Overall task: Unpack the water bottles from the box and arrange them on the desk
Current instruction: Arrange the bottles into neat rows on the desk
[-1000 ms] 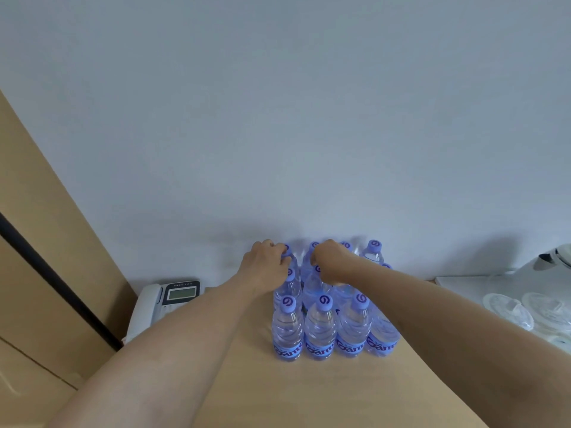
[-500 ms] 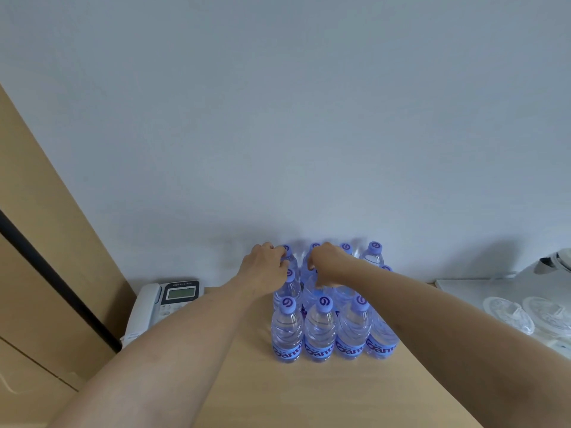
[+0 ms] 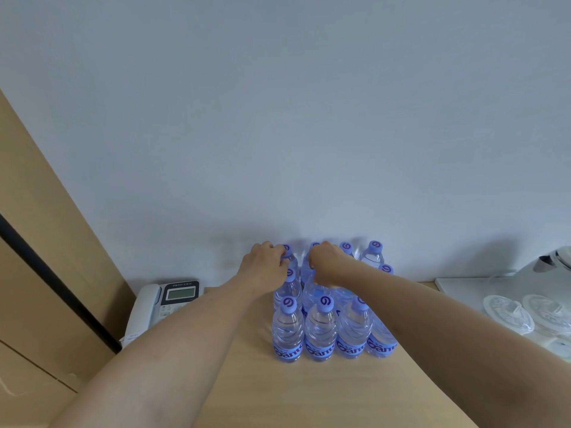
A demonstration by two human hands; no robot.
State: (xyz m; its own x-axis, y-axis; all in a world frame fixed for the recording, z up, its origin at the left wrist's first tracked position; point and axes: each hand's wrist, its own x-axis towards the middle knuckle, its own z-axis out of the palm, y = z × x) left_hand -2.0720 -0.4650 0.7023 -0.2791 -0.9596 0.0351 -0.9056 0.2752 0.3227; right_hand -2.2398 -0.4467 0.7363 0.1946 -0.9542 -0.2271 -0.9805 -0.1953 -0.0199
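Several clear water bottles (image 3: 320, 332) with purple caps and blue labels stand packed in rows on the wooden desk (image 3: 278, 393), close to the wall. My left hand (image 3: 265, 267) grips the top of the back-left bottle (image 3: 288, 254). Beside it, my right hand (image 3: 328, 264) grips the top of the neighbouring back-row bottle (image 3: 315, 246). Both forearms reach over the desk; the right one hides parts of the middle row. No box is in view.
A white desk phone (image 3: 160, 304) sits left of the bottles by a wooden cabinet (image 3: 46, 273). At the right, a white tray (image 3: 463, 291) carries glass lids (image 3: 506, 313) and a kettle (image 3: 556, 261). The wall stands right behind the bottles.
Both hands have edged slightly farther back over the rear row, still on the bottle tops. The bottles stand as before.
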